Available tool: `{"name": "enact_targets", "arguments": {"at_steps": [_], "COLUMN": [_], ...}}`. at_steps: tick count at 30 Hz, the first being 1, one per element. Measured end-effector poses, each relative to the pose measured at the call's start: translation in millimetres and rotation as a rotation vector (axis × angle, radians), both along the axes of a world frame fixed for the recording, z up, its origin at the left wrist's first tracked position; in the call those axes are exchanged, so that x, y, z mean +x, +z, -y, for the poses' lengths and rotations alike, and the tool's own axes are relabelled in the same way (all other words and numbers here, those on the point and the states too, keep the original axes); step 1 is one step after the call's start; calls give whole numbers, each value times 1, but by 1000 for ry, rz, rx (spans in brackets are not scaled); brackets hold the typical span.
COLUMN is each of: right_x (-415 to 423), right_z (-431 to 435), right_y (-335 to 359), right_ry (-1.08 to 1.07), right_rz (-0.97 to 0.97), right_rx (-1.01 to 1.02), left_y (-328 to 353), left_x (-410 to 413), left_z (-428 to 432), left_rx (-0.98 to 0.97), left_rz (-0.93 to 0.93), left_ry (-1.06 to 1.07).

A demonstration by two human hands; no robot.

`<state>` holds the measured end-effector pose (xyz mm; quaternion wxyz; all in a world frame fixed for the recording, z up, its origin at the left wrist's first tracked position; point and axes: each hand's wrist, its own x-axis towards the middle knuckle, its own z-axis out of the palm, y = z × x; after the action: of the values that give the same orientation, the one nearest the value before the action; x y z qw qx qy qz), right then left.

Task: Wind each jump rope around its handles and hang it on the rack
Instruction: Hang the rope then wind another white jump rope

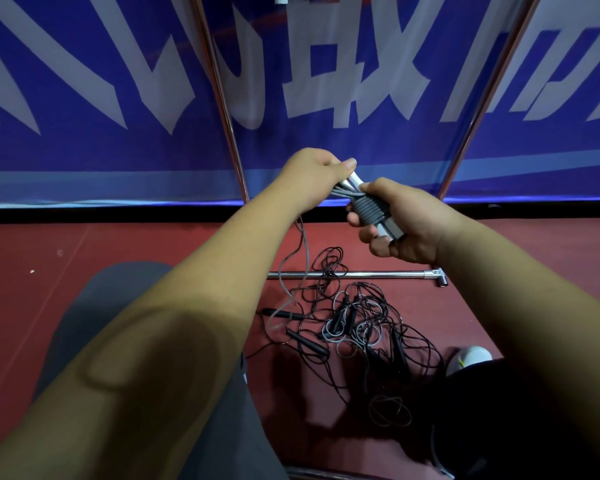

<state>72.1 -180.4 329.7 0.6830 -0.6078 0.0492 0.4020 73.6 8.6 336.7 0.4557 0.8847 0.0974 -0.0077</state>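
Tension is the whole game in this wrap. My left hand (312,178) has its fingers curled and the thumb pressed down, pinching the grey rope (349,192) where it leaves the white handles (355,177). From under that hand the loose tail (307,251) drops to the red floor (118,244), so I judge a fair length is left to wind. I should lay each turn snug against the last, never crossing, and let the tail slide through my pinch rather than yank it. The coil (369,209) sits in neat rings round the paired handles, held out in front of me above the tangled black ropes (361,334). My right hand (406,225) is wrapped tight round that bundle, and its job is to hold both handles side by side. The rack (478,109) stands just beyond, for hanging afterwards.
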Motion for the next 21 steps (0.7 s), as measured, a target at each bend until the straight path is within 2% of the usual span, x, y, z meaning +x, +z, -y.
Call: {"name": "enact_targets", "arguments": {"at_steps": [3,5,8,11,13,16,21], "right_x": [3,5,11,12,13,14,13], "right_z": [2,2,3,4,5,5,3], "right_y": [-3,-4,-6,-9,-10,-12,-14], "right_ry": [-47,-83,-119,-127,-125,-107,-61], "right_rz": [29,43,87,144,170,174,122], "right_rx": [18,24,-4,-63,-95,-120,-89], "left_y": [5,10,9,1,2,7,6], "left_x": [-1,-3,-9,-14,-16,-19,-21], "left_z": [0,1,-4,-10,-14,-18,-7], "left_rx": [112,138,41,-99,-147,-45,101], "left_rz": [34,-78,-290,-377,-395,-360,-241], "left_ry": [-6,-22,-195,-412,-457,-417,-224]}}
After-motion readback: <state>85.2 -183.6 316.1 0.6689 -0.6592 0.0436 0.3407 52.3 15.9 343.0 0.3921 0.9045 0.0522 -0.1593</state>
